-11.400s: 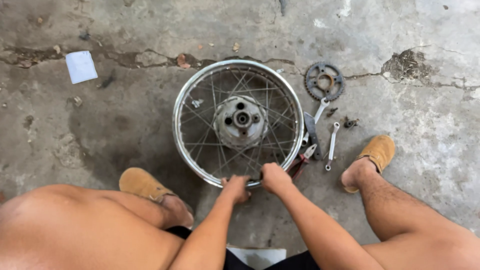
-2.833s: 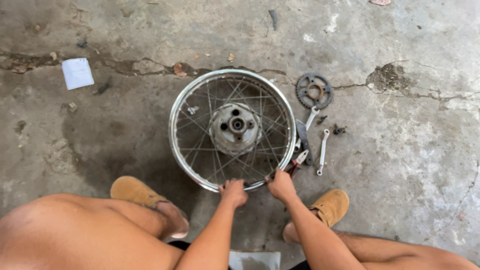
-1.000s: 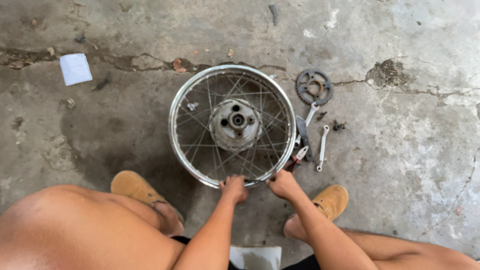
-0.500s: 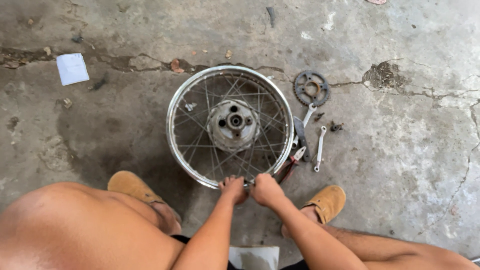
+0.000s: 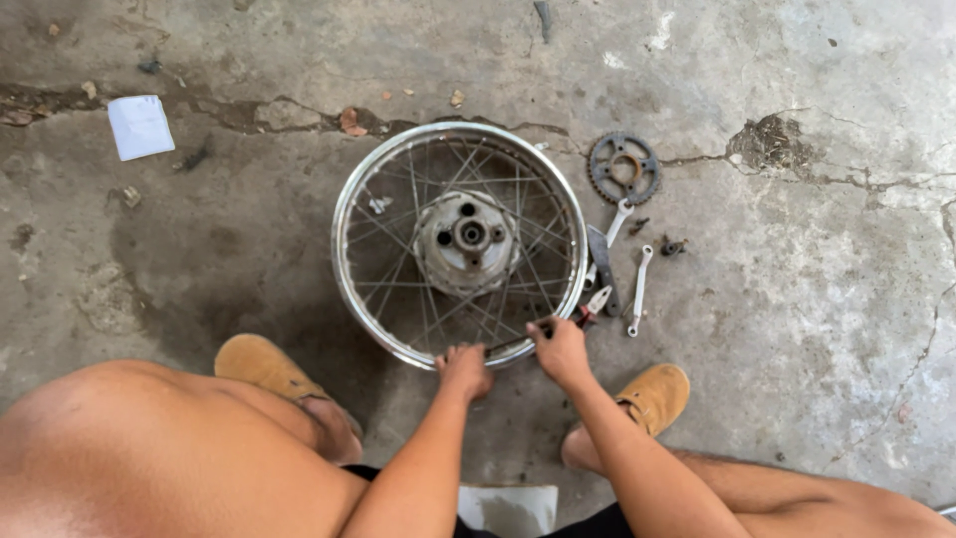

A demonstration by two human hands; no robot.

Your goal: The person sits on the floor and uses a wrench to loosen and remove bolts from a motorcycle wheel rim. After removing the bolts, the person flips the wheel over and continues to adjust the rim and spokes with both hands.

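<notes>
A spoked metal wheel rim (image 5: 349, 269) with a grey hub (image 5: 466, 239) lies flat on the cracked concrete floor. My left hand (image 5: 464, 370) grips the rim's near edge. My right hand (image 5: 561, 349) sits just right of it, closed on a thin dark tool (image 5: 518, 344) that reaches along the rim's near edge. Both forearms come up from the bottom of the view.
Right of the wheel lie a toothed sprocket (image 5: 623, 167), two silver spanners (image 5: 638, 290), red-handled pliers (image 5: 596, 303) and small dark parts (image 5: 672, 245). A white paper (image 5: 140, 127) lies far left. My tan shoes (image 5: 261, 365) rest near the rim; a pale stool (image 5: 508, 508) is below me.
My right hand slid left along the near rim, then edged back right. The view drifted a little. Over the longer span my right foot drew in closer.
</notes>
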